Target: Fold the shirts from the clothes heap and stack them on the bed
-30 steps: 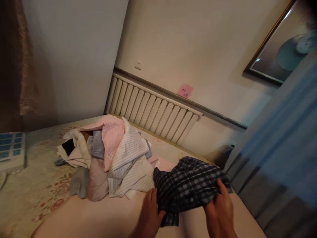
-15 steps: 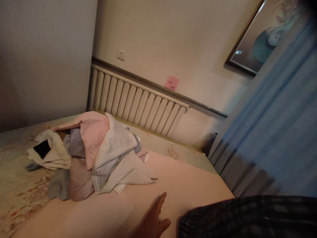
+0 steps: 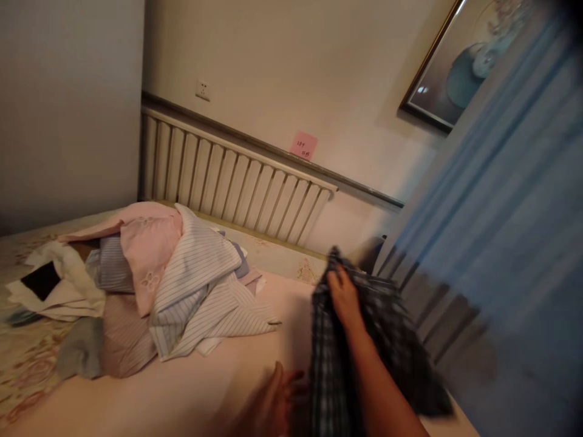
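Gripped in my right hand (image 3: 345, 300) is a dark checked garment (image 3: 331, 358), held up over the right side of the bed. It hangs down on both sides of my forearm, and its lower part is blurred; whether it is a shirt or trousers I cannot tell. My left hand (image 3: 273, 400) is low in the middle, just left of the hanging cloth. Its fingers are apart and slightly smeared, with nothing visible in them. Further left, a heap of clothes lies on the bed, with a striped shirt (image 3: 195, 267) and a pink embroidered piece (image 3: 152, 243) on top.
A pink sheet (image 3: 191, 388) covers part of the floral mattress (image 3: 27, 382). Behind the bed runs a white radiator (image 3: 228, 176), with a pink note (image 3: 303, 145) on the wall above. A blue curtain (image 3: 510, 243) hangs at the right, near a framed picture (image 3: 460, 67).
My right hand has come into view, lifting the checked garment up and to the left. My left hand has shifted slightly left and down. The view has turned a little to the right.
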`<state>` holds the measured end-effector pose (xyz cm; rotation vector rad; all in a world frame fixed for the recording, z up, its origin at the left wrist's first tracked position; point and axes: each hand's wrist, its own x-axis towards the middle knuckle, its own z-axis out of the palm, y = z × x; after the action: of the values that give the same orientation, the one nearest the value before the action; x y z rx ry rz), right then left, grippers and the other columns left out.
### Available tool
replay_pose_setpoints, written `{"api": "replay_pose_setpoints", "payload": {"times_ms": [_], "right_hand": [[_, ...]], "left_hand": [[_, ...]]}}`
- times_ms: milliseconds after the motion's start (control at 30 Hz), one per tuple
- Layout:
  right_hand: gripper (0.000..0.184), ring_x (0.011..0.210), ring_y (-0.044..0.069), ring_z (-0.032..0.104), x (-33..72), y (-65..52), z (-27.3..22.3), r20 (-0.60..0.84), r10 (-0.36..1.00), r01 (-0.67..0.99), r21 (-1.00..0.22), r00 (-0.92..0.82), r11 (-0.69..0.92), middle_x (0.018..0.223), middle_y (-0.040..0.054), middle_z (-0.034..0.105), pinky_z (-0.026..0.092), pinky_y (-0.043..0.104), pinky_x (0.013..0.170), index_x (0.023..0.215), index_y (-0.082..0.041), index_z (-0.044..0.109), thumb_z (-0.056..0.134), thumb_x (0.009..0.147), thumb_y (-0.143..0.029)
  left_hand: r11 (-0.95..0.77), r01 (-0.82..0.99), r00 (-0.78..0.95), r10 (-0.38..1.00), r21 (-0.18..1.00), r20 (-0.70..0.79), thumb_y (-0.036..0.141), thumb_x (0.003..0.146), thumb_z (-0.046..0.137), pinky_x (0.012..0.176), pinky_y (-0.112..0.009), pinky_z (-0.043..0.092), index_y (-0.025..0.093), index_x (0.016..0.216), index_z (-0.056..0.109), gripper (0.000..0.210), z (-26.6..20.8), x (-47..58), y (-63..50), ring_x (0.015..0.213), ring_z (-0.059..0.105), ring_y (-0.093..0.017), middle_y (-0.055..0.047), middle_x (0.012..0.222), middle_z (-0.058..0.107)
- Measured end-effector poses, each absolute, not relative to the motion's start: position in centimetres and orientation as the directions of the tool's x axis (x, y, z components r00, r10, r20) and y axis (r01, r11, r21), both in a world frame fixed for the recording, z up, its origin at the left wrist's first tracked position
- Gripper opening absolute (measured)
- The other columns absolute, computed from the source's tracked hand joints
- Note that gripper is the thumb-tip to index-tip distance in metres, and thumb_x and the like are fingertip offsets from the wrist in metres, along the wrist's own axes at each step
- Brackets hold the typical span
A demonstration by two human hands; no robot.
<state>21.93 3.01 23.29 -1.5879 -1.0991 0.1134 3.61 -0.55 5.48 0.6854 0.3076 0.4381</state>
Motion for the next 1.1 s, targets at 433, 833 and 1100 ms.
{"api": "replay_pose_setpoints", "payload": {"times_ms": [433,833,1100], "right_hand": [[0.041,0.111,0.029,0.063,32.5,-6.4,7.5,0.249,0.623,0.596,-0.672,0.741,-0.44,0.11,0.0124,0.07,0.046,0.039,0.095,0.107,-0.018,0.066,0.057,0.074,-0.042],[0.024,0.075,0.02,0.068,36.8,-11.6,2.4,-0.036,0.683,0.572,-0.515,0.729,-0.638,0.072,0.0035,0.072,0.046,0.025,0.066,0.064,-0.022,0.061,0.049,0.077,-0.039],[0.016,0.061,0.016,0.061,35.9,-12.8,2.9,-0.065,0.711,0.548,-0.589,0.7,-0.594,0.056,-0.0005,0.063,0.041,0.024,0.057,0.053,-0.022,0.05,0.049,0.067,-0.03]], "left_hand": [[0.651,-0.294,0.714,0.636,0.7,-0.292,0.067,0.063,0.071,0.079,-0.035,0.049,0.018,0.113,0.053,0.073,5.4,3.1,1.8,0.098,0.067,-0.026,-0.01,0.104,0.07],[0.518,-0.095,0.608,0.707,0.85,-0.362,0.033,0.062,0.068,0.063,-0.028,0.047,0.018,0.104,0.057,0.046,3.0,4.7,1.7,0.079,0.067,-0.02,-0.003,0.085,0.07],[0.179,0.173,0.527,0.814,0.969,-0.245,0.006,0.063,0.045,0.078,-0.024,0.047,0.016,0.1,0.063,0.042,2.8,4.1,1.2,0.093,0.066,-0.016,-0.002,0.094,0.073]]}}
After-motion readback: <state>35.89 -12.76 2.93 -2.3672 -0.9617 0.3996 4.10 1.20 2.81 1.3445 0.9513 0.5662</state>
